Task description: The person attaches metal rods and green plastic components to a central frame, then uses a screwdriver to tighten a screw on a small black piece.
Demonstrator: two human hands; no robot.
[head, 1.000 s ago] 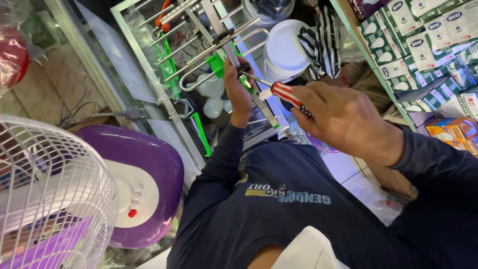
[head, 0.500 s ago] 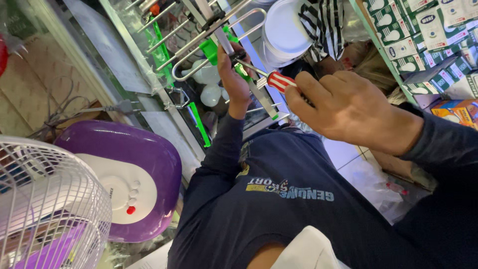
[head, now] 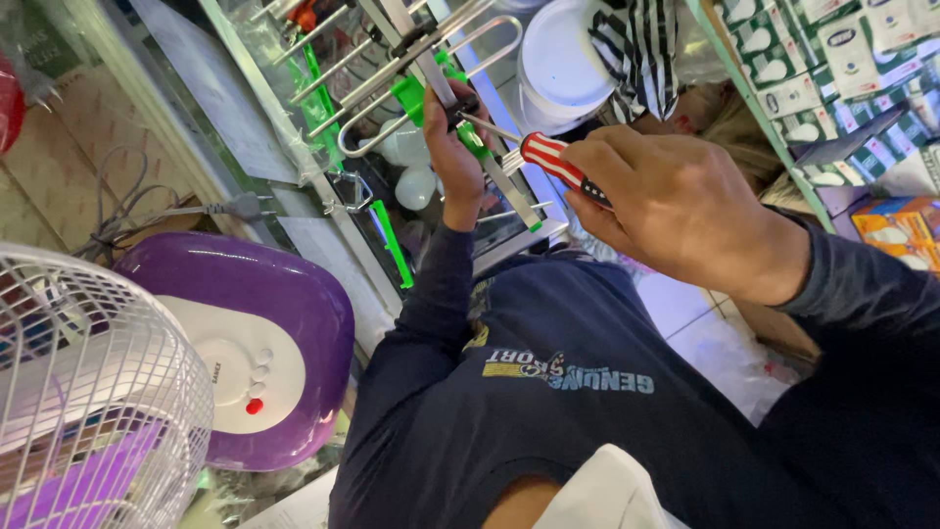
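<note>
A single view is given, taken from a camera worn on the person's head. The scene is seen tilted steeply, looking down along the person's own dark-sleeved chest and arms. The right hand [head: 685,211] is seen very close, filling the upper right. The left hand [head: 452,147] is seen farther off, at arm's length. No second view is provided, so nothing is shared.

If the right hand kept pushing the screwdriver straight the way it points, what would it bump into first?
Probably the metal antenna bar by its green clip. The right hand aims the red striped screwdriver up-left, and its tip looks almost there, beside the left hand gripping the bar. Depth is hard to judge.
</note>
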